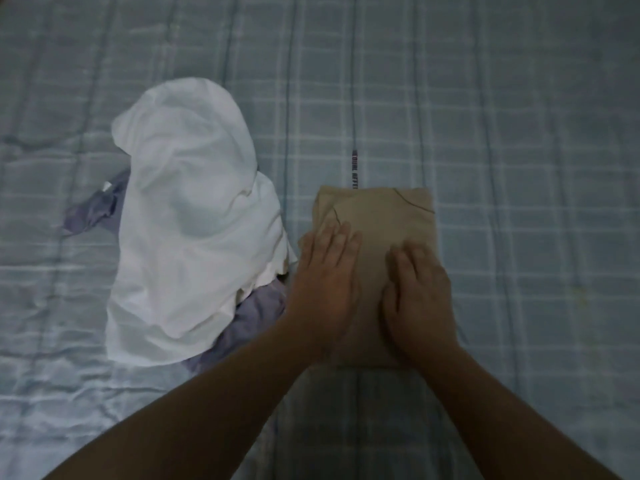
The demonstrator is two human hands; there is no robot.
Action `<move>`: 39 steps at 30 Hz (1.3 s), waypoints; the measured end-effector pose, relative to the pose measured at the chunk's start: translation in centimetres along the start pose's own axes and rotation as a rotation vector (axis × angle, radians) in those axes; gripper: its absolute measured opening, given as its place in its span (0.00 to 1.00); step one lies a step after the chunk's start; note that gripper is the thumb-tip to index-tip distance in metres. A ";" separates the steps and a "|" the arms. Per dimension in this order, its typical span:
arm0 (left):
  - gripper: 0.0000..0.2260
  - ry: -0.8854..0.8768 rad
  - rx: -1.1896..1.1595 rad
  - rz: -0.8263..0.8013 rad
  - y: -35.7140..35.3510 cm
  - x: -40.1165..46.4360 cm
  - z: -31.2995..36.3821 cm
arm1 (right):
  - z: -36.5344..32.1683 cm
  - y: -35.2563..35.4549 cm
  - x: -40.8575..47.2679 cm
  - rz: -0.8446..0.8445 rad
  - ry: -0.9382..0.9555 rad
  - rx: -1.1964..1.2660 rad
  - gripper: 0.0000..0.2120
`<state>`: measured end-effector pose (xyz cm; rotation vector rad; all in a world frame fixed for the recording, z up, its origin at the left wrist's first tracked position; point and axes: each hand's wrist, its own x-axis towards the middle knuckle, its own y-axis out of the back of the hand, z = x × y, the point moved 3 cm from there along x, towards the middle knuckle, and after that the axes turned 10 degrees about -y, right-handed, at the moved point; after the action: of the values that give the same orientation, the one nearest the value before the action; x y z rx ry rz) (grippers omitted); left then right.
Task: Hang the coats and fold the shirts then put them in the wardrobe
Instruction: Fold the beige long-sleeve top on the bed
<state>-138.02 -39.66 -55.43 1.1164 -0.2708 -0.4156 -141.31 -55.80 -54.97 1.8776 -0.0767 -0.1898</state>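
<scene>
Head view: your left hand [325, 282] and right hand [419, 292] lie flat, gripping nothing, on the folded tan shirt [377, 216]; press evenly, clear of the white garment [187, 216] beside it.

Bare forearms, no sleeves, left hand [323, 282], right hand [417, 299]

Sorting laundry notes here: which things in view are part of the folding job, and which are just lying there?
Part of the job:
folded tan shirt, pressed flat by left hand and right hand
white garment, unfolded
purple garment, beneath it

Just there:
checked bedsheet
</scene>
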 end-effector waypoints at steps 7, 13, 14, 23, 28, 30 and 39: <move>0.27 0.130 0.084 -0.074 -5.1 -2.1 -0.8 | 3.9 -3.4 0.8 -0.135 0.051 -0.090 0.29; 0.27 0.121 0.103 -0.093 -5.2 -1.7 -1.0 | 4.2 -3.8 1.1 -0.103 0.091 -0.027 0.29; 0.27 0.130 0.112 -0.091 -5.1 -1.7 -0.9 | 4.2 -3.7 1.1 -0.099 0.099 -0.027 0.29; 0.25 0.118 0.147 -0.084 -5.0 -3.3 -0.7 | 5.7 -3.4 -0.3 -0.145 0.147 -0.101 0.29; 0.23 0.161 0.171 0.007 -2.8 -1.9 0.8 | 4.8 -1.3 1.4 -0.061 0.114 -0.007 0.23; 0.23 0.088 0.143 0.099 -1.8 0.1 1.1 | 4.4 -0.2 3.4 -0.023 0.153 0.062 0.24; 0.25 0.125 0.210 -0.160 -4.3 5.5 -4.1 | 5.1 -3.3 9.8 -0.154 0.187 -0.094 0.27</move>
<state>-132.22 -40.40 -61.04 1.3705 -0.1168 -0.4651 -132.67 -61.04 -60.53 1.7997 0.2014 -0.1204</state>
